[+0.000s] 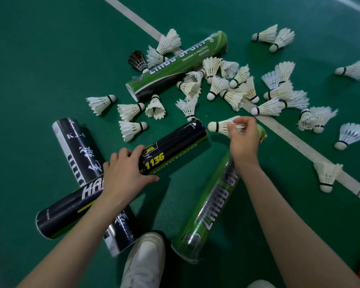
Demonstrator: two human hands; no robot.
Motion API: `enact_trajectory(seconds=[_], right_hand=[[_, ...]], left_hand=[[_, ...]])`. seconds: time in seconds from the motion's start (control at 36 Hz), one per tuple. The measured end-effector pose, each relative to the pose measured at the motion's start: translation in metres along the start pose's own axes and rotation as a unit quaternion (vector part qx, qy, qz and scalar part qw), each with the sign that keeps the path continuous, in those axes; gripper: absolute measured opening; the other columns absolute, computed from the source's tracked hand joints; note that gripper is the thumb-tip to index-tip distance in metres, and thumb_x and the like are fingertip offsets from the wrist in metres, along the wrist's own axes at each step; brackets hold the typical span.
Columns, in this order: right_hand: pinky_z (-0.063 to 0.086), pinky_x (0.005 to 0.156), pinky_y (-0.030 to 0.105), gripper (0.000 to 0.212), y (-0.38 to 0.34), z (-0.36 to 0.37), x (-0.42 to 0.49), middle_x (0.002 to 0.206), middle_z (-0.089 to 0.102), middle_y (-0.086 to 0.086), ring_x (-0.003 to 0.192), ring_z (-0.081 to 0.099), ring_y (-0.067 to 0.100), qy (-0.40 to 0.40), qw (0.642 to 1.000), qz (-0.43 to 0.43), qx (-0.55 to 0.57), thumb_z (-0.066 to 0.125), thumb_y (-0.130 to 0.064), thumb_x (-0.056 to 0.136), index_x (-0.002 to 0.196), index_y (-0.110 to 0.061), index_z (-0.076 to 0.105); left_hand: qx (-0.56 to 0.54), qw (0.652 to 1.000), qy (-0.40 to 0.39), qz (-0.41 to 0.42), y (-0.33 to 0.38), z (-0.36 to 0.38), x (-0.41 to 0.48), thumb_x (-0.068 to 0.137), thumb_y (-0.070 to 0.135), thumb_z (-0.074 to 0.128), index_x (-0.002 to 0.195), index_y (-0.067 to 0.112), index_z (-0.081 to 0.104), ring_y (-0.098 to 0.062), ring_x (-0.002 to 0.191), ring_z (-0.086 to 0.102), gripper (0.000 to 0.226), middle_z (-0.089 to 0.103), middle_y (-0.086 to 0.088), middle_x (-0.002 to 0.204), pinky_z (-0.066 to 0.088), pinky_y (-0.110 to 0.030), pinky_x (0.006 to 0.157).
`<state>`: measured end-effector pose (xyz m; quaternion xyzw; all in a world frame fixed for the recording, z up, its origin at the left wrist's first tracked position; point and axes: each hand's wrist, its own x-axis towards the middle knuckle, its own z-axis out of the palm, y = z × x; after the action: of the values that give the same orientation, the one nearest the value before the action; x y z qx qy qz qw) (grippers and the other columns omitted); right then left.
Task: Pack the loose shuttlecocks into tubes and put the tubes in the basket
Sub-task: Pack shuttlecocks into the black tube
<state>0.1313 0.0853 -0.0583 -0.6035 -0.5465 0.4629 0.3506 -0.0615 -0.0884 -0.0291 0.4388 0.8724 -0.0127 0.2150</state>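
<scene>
White feathered shuttlecock [219, 127] pinched in right hand [244, 140] points cork-first at apparently open mouth of black cardboard tube [175, 146] gripped by left hand [123, 173].

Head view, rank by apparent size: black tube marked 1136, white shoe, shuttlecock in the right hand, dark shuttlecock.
1. black tube
2. white shoe
3. held shuttlecock and dark shuttlecock: alike, one partly hidden, unranked.

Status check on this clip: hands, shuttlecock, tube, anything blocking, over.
Left hand grips black cardboard tube with yellow 1136 print. Right hand pinches white feather shuttlecock, cork facing tube end, not yet in. Nothing between them; basket not in view.
</scene>
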Motion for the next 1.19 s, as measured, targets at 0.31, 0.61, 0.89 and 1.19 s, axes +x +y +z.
enact_trajectory(seconds=[0.31,0.61,0.89,1.19], right_hand=[[0.046,0.071,0.03,0.033,-0.007,-0.049,-0.021,0.121,0.046,0.003,0.071,0.038,0.01,-0.065,0.996,-0.065,0.018,0.056,-0.017,0.095,0.125,-0.025,0.045],[0.031,0.112,0.03,0.024,-0.018,-0.069,-0.037,0.137,0.04,0.0,0.131,0.038,0.016,-0.133,0.988,-0.062,0.051,0.035,-0.043,0.096,0.104,-0.034,0.056],[0.022,0.095,-0.007,0.054,-0.02,-0.076,-0.041,0.152,0.035,-0.002,0.136,0.028,0.0,-0.194,0.977,-0.047,0.07,0.014,-0.04,0.103,0.147,-0.015,0.033],[0.037,0.098,0.024,0.04,0.023,-0.112,-0.007,0.123,0.057,-0.002,0.117,0.051,0.014,0.046,0.992,0.076,0.087,0.033,-0.036,0.103,0.128,-0.014,0.055]], left_hand=[[0.019,0.997,0.026,0.067,0.017,-0.001,-0.019,0.067,0.063,0.071,0.144,0.035,0.029,-0.026,0.117,0.039,0.092,0.044,-0.001,0.126,0.033,-0.039,0.096],[-0.054,0.987,0.059,0.137,0.041,-0.001,-0.035,0.062,0.058,0.078,0.141,0.034,0.039,-0.024,0.109,0.042,0.092,0.049,0.0,0.119,0.034,-0.041,0.092],[-0.042,0.985,0.061,0.154,0.063,-0.003,-0.031,0.062,0.062,0.075,0.142,0.032,0.037,-0.023,0.11,0.041,0.094,0.047,0.0,0.118,0.033,-0.037,0.091],[0.035,0.981,-0.013,0.19,0.134,0.007,-0.016,0.067,0.064,0.07,0.14,0.033,0.031,-0.027,0.118,0.039,0.089,0.045,-0.004,0.125,0.033,-0.041,0.098]])
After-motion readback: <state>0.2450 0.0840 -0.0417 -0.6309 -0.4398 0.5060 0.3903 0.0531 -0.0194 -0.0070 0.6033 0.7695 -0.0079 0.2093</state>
